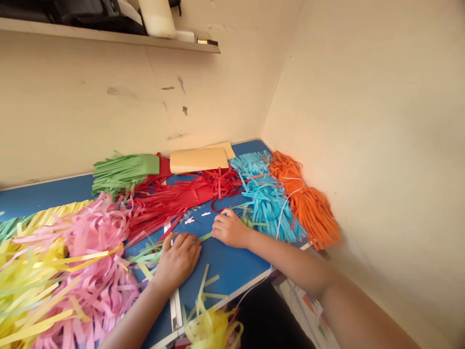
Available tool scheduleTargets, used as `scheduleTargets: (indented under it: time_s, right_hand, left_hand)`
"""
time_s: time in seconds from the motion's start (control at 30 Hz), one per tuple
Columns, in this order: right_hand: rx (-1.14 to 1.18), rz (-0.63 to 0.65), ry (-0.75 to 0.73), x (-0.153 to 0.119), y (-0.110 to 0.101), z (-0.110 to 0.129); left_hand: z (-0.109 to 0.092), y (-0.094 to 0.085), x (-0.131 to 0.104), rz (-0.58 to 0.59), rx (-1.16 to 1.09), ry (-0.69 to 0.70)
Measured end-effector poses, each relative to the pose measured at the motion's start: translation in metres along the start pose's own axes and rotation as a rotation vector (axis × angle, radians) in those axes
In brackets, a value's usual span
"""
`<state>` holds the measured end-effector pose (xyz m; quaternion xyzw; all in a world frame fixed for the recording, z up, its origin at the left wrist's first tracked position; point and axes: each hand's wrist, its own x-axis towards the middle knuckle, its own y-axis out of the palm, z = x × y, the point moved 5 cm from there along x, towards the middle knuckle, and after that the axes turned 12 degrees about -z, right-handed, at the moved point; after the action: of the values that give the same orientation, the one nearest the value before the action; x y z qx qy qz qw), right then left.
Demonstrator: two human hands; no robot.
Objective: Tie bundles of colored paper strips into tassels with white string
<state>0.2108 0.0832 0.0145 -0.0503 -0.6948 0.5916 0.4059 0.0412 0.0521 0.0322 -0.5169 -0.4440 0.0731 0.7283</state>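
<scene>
A narrow light green paper strip (205,237) stretches between my two hands, low over the blue table (232,271). My left hand (178,259) lies palm down with bent fingers on the strip's left end, beside a pale green fringe (147,254). At the other end, my right hand (229,229) is closed with its fingertips pinching the strip, near green fringe pieces (250,220). Yellow fringed paper (210,327) hangs at the table's front edge. What lies under my left palm is hidden.
Pink (98,228) and yellow fringes (22,286) pile up at left. Behind are green (123,169) and red fringes (192,194) and tan paper (199,160). Blue (269,198) and orange fringes (312,208) lie right, crossed by a white cord (281,213). A shelf (109,36) overhangs.
</scene>
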Motion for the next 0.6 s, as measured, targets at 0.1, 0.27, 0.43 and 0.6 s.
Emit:
scheduleTargets:
  time_s: [0.1, 0.27, 0.43, 0.6]
  right_hand:
    - [-0.007, 0.064, 0.039, 0.008, 0.002, 0.0]
    - [-0.01, 0.031, 0.062, 0.017, -0.004, 0.014]
    - [-0.013, -0.023, 0.034, 0.007, 0.004, 0.022]
    - [0.074, 0.01, 0.225, -0.015, -0.002, -0.007]
  left_hand:
    - [-0.001, 0.002, 0.01, -0.013, 0.008, -0.016]
    - [-0.002, 0.001, 0.011, -0.059, 0.01, -0.007]
    - [-0.001, 0.003, -0.004, -0.071, -0.008, -0.02]
    - [0.019, 0.005, -0.03, -0.032, -0.143, -0.145]
